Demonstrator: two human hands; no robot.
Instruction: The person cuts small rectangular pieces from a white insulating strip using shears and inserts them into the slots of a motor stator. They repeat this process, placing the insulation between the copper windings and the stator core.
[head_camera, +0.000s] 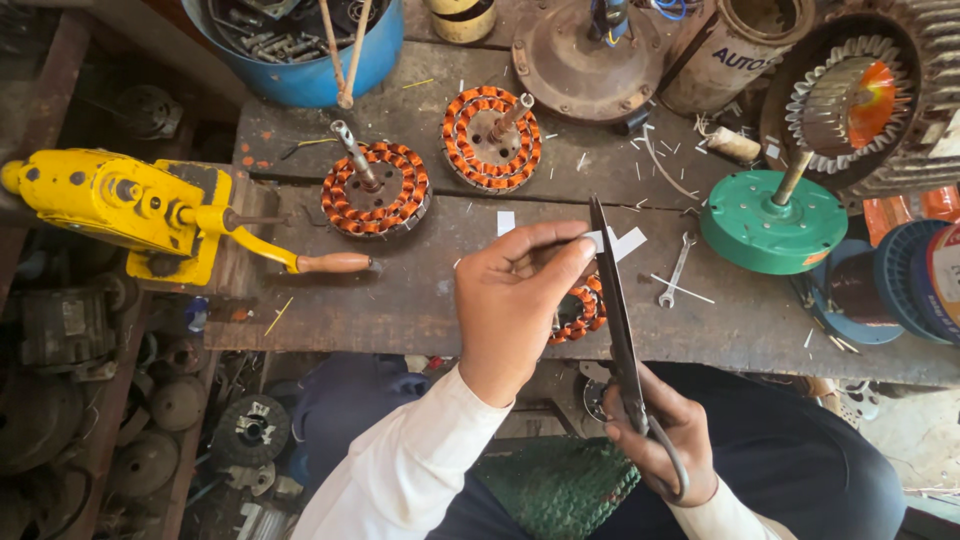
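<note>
Workshop clutter surrounded a dark, worn wooden tabletop (420, 290), with motor parts piled on the floor to the left. Two wound stators with orange copper coils (377, 190) (491, 138) stood toward the far edge, a yellow hand winder (120, 208) was fixed at the left edge, a green motor housing (772, 222) sat toward the right edge, and a small spanner (677, 270) lay near it. Left hand (515, 300) was clenched in a pinch on a narrow white paper strip (612, 241), held just above the near edge of the tabletop. Right hand (670, 435) gripped the looped handles of long dark scissors (612, 300), closed around them below the near edge. Scissors' long axis ran almost straight from near to far, tip pointing at the far edge, handles toward the person's lap; blades appeared nearly shut at the strip, though their exact gap could not be told. Paper strip lay crosswise to the blades, its free end pointing toward the right edge. A third orange-wound stator (583, 312) sat partly hidden behind the left hand at the near edge. Judgement: the step in hand was trimming the strip to length or width. Next move would call for steady tension in the pinch and a square bite of the blades across the paper.
</note>
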